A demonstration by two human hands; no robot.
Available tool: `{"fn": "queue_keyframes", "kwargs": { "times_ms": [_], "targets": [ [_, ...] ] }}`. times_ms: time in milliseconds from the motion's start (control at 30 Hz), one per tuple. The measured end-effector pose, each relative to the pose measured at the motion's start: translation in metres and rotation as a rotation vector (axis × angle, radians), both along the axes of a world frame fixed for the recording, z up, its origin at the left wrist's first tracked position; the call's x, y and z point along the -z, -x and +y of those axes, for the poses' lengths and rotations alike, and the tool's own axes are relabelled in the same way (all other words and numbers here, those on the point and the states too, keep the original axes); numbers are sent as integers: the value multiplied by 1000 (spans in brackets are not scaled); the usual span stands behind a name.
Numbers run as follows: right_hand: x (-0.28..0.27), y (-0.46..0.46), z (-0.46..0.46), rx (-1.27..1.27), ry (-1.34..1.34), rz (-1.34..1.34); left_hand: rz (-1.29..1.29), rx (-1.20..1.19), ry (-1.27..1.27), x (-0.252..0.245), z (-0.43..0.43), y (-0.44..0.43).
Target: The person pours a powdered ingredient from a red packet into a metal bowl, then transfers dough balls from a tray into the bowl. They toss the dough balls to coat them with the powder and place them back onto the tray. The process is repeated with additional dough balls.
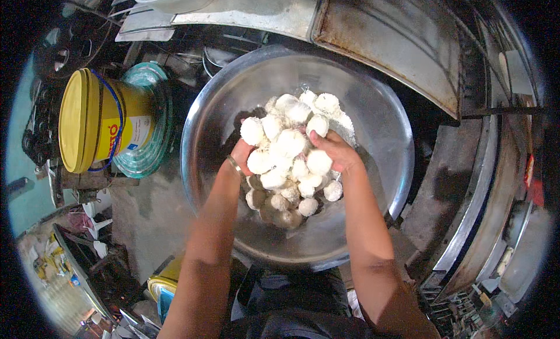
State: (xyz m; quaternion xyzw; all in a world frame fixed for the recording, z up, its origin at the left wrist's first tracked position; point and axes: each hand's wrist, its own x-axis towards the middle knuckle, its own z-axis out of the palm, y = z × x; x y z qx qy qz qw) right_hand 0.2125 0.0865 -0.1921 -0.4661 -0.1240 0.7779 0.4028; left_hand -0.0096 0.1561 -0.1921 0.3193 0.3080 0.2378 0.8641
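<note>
A large round steel basin lies before me, with a heap of round white balls, probably dough, in its middle. The balls look coated in a pale powder, and more powder clings near their right edge. My left hand, with a bangle at its wrist, cups the heap from the left; its fingers are mostly hidden beneath the balls. From the right my right hand cups the heap, its thumb against one ball. Several lower balls rest on the basin floor, closer to my body.
A yellow bucket with a blue handle stands left, beside a round teal lid-like object. Metal trays run along the far side, near a translucent tub. Metal-edged shelving borders the right.
</note>
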Motion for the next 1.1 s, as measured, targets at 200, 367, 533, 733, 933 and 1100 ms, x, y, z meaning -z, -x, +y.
{"fn": "queue_keyframes", "kwargs": {
  "times_ms": [200,367,533,733,933,1100],
  "targets": [
    [-61,3,-38,2,-210,-529,314,84,184,-29,-13,0],
    [-108,6,-55,-70,9,-537,83,15,-5,-57,-20,4],
    [-92,14,-76,-135,-317,-659,271,300,-78,-75,-40,-5],
    [-53,-30,-49,229,-242,-798,618,-150,-241,-30,-29,30],
    [68,-73,11,377,-176,-759,879,-99,159,56,-29,61],
    [73,-14,71,73,131,-494,920,143,-131,49,-28,28]
  ]
}}
